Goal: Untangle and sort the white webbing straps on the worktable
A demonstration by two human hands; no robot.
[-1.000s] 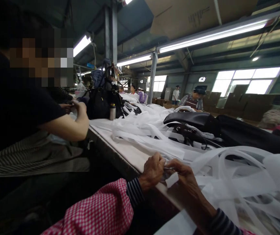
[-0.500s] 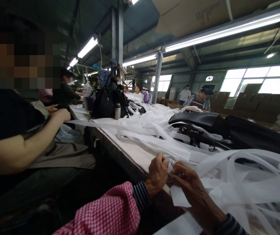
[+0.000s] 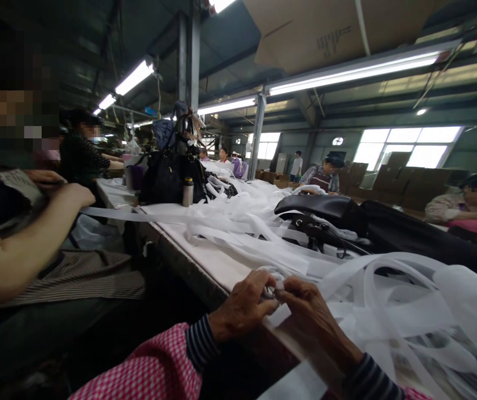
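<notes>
Table edge [image 3: 205, 265]: bare strip beside heaped strips. Left hand [image 3: 244, 305], right hand [image 3: 309, 311]: fingertips together, pinching white fabric strip [image 3: 272, 284], thin, crumpled.

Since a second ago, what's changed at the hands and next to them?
The white tab seen below the right hand is gone from view. Both hands, left hand too, stay pinched together on the white strips. The neighbour's arm has pulled back left, drawing a strip taut. Black bag unmoved.

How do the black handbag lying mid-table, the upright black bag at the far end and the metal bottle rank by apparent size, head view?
1. Black handbag, though it is nearer the camera.
2. Upright black bag.
3. Metal bottle, clearly smallest.
</notes>
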